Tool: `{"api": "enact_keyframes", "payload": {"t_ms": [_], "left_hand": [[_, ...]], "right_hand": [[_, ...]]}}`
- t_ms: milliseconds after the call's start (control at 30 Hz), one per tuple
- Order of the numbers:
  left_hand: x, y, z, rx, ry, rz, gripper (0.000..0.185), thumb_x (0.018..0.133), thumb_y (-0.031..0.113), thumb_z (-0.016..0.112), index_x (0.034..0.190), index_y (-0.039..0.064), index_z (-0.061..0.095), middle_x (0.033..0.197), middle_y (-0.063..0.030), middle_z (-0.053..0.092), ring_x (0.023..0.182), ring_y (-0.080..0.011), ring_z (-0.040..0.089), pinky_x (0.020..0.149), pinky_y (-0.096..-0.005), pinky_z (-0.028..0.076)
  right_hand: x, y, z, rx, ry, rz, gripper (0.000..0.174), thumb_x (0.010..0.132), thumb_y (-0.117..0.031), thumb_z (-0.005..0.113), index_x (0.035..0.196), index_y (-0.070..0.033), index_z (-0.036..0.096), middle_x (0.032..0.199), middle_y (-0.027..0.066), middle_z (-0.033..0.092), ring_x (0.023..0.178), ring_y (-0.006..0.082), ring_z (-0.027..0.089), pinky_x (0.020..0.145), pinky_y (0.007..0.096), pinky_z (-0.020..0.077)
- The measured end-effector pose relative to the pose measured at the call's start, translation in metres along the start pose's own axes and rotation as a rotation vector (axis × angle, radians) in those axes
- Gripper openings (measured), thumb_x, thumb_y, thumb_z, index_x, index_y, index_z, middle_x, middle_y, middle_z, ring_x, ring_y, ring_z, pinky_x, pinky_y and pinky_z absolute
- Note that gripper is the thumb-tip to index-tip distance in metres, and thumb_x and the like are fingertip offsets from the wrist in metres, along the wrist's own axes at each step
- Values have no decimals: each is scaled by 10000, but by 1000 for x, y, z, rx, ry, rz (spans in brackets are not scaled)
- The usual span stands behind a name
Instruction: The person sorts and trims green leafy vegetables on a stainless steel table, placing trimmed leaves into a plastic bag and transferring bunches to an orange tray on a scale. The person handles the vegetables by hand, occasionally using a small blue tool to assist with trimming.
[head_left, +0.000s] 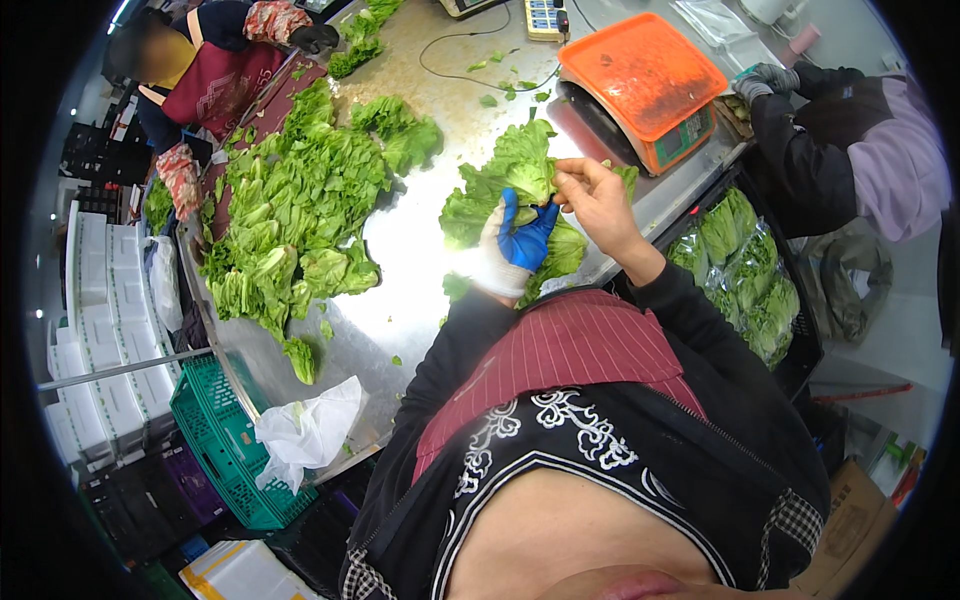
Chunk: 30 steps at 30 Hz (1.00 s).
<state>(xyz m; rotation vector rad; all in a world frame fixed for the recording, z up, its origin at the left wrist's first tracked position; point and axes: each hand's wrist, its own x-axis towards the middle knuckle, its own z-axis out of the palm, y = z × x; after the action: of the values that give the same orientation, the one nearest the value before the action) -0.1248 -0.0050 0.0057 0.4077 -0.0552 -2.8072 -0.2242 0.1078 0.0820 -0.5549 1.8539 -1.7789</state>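
My left hand (517, 244), in a white knit glove with blue coated palm and fingers, holds a head of green leaf lettuce (517, 169) by its base. My bare right hand (598, 199) has its thumb and fingertips pinched together at the lettuce's base; whether a leaf is between them I cannot tell. More lettuce leaves (566, 251) lie beneath and beside my hands at the table's near edge. To the left a large heap of lettuce (300, 195) covers part of the metal table (409, 300).
An orange-topped scale (643, 75) stands at the upper right. A black crate of bagged lettuce (739, 277) is at my right, a green plastic crate (217, 442) at lower left. White plastic (311, 427) lies on the table corner. Co-workers stand at upper left (217, 82) and right (832, 142).
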Motion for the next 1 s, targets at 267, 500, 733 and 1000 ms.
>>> {"api": "enact_keyframes", "payload": {"t_ms": [267, 500, 733, 1000], "left_hand": [[-8, -2, 0, 245, 86, 26, 283, 980, 204, 575, 1192, 17, 589, 1093, -138, 623, 1017, -246, 597, 942, -382, 506], [12, -4, -3, 93, 194, -35, 210, 954, 216, 630, 1093, 58, 625, 993, -90, 624, 842, -196, 592, 809, -318, 524], [7, 0, 10, 71, 139, 5, 223, 957, 223, 621, 1122, 73, 620, 1082, -85, 635, 939, -200, 588, 837, -360, 522], [7, 2, -1, 226, 146, 52, 267, 985, 261, 574, 1169, 68, 590, 1094, -88, 616, 1009, -248, 591, 965, -412, 488]], "right_hand": [[6, 25, 4, -79, -28, -157, 151, 919, -93, 665, 950, 28, 581, 795, 34, 620, 678, 94, 593, 611, 231, 473], [-2, 31, 18, -340, 167, -372, 236, 884, -149, 692, 947, 50, 581, 756, 101, 653, 672, 163, 636, 597, 299, 494], [15, 28, -1, 209, -55, 225, 222, 933, -166, 665, 983, 32, 577, 793, 17, 611, 680, 81, 588, 601, 223, 473], [12, 22, 5, -350, -12, -312, 280, 884, -164, 700, 1011, 65, 600, 840, 113, 643, 713, 159, 630, 638, 285, 512]]}}
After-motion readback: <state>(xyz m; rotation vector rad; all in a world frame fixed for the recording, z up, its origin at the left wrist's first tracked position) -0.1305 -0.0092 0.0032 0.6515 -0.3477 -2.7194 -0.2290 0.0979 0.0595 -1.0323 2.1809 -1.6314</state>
